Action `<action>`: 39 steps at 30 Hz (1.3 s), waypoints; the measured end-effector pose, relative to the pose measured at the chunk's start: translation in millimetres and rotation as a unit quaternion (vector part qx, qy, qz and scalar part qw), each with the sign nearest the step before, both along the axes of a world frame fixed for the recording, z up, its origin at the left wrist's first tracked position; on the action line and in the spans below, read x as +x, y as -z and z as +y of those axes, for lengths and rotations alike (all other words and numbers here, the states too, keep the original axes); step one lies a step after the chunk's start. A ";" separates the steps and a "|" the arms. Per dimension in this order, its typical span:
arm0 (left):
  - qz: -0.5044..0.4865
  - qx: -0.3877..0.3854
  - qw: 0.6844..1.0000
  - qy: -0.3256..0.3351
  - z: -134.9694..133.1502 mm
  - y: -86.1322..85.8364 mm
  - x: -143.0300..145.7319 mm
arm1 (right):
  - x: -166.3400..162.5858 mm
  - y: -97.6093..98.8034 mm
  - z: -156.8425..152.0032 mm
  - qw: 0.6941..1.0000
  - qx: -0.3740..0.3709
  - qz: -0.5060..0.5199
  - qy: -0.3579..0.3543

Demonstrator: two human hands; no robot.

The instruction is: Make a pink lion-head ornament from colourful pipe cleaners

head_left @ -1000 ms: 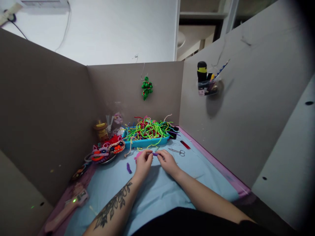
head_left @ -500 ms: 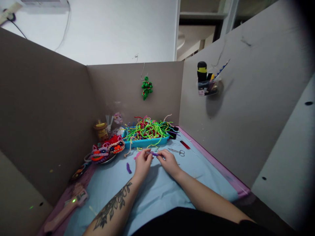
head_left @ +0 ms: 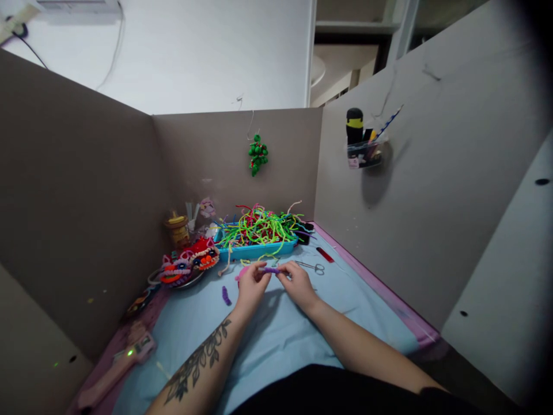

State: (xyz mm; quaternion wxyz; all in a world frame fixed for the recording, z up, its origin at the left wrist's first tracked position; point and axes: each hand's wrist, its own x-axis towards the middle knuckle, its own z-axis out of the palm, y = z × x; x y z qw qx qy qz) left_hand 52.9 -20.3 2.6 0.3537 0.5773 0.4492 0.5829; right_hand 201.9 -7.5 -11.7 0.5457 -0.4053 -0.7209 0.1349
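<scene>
Between left grip (head_left: 253, 282) and right grip (head_left: 296, 282), both pinching it, runs a purple strip (head_left: 271, 270).

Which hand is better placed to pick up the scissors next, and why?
Probably the right hand: the scissors lie just beyond it, while the left hand is farther off. Both hold the purple piece, so the right would first let go.

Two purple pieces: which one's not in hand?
The loose piece, lying on the cloth left of the left hand. The held piece is gripped between left and right hand.
</scene>
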 end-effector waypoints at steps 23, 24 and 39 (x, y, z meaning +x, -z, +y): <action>-0.074 -0.070 0.995 0.014 -1.6 -1.1 3.1 | 2.7 2.6 2.2 0.996 0.046 -0.058 0.057; -0.075 -0.069 0.995 0.013 -1.5 -1.0 3.1 | 2.5 2.5 1.9 0.996 0.043 -0.058 0.055; -0.051 -0.032 0.998 0.024 1.7 3.7 0.4 | 0.4 4.1 2.7 0.999 -0.001 -0.042 0.025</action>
